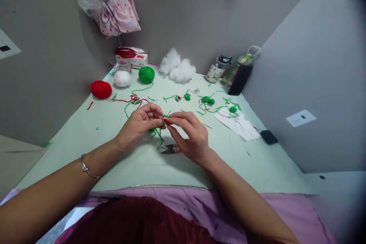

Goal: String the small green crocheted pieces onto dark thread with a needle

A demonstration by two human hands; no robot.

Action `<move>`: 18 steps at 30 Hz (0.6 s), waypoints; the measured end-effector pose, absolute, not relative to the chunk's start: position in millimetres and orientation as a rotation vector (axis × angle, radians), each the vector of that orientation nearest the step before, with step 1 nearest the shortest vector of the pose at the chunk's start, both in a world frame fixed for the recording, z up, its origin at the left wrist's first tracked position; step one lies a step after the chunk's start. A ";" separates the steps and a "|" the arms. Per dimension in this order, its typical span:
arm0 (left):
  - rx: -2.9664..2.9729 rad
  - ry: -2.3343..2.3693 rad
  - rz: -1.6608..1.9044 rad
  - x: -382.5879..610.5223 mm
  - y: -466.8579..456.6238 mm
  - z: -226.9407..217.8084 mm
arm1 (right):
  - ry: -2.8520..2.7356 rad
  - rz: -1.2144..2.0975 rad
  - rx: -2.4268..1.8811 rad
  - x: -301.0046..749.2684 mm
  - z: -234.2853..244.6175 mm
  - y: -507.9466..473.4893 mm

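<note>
My left hand [141, 122] and my right hand [190, 133] meet above the pale green table [120, 160]. Both pinch a small red and green crochet piece [166, 121] between their fingertips. A thin hook or needle [168, 113] sticks up from the piece. Green yarn tails [157, 137] hang down from it. Small red-handled snips [170, 148] lie on the table just under my right hand. A silver bangle [87, 167] circles my left wrist.
At the back lie a red yarn ball [101, 89], a white one [122, 78], a green one [146, 74], white stuffing [177, 68], a box [132, 59], jars [217, 69] and a dark phone [240, 79]. Small green crochet pieces [208, 100], loose yarn and white paper [237, 124] are scattered right.
</note>
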State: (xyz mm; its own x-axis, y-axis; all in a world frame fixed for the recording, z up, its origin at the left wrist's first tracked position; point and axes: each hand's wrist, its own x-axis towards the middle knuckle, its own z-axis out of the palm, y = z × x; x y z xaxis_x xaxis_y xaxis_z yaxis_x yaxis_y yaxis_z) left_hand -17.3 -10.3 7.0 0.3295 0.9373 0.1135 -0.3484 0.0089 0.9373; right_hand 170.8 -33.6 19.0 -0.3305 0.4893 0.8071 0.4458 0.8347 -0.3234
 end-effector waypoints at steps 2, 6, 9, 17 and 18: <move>1.153 0.687 1.131 -17.6 -10.0 7.4 | -1.902 0.244 -0.752 171.2 22.5 -33.2; 1.191 0.698 1.073 -17.3 -10.3 6.1 | -1.746 0.661 -0.862 172.7 25.4 -29.5; 1.207 0.695 1.054 -17.2 -10.8 5.9 | -1.750 0.750 -0.851 174.2 25.4 -27.5; 1.335 0.774 1.051 -16.2 -11.2 3.8 | -1.841 0.640 -0.854 177.0 29.4 -29.5; 1.377 0.817 1.070 -16.1 -11.2 2.4 | -1.842 0.588 -0.872 176.9 29.5 -29.7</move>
